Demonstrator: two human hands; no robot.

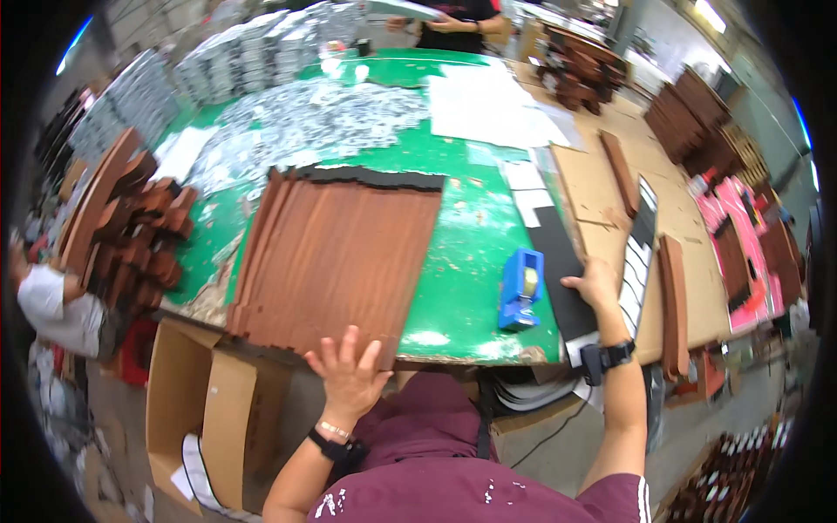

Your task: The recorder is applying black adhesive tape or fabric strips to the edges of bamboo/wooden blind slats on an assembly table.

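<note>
A row of reddish-brown wooden slats [340, 253], packed side by side, covers the left middle of the green table. Black strips show along their far ends. My left hand [347, 383] is open, fingers spread, over the slats' near edge. On the right, my right hand [598, 286] lies at the edge of a flat black strip [560, 275] with white pieces at its ends. Its thumb is stretched away from the fingers, and no held thing shows. Close beside this hand is another black strip with white rectangles [635, 270]. A blue tape dispenser [521, 292] stands between the slats and my right hand.
Small grey packets [305, 122] cover the green table's [471, 227] far left. White sheets [484, 105] lie beyond. Brown wooden pieces [131, 227] are stacked left. A cardboard box [231, 418] stands below the near edge. Across the table stands another person [453, 33].
</note>
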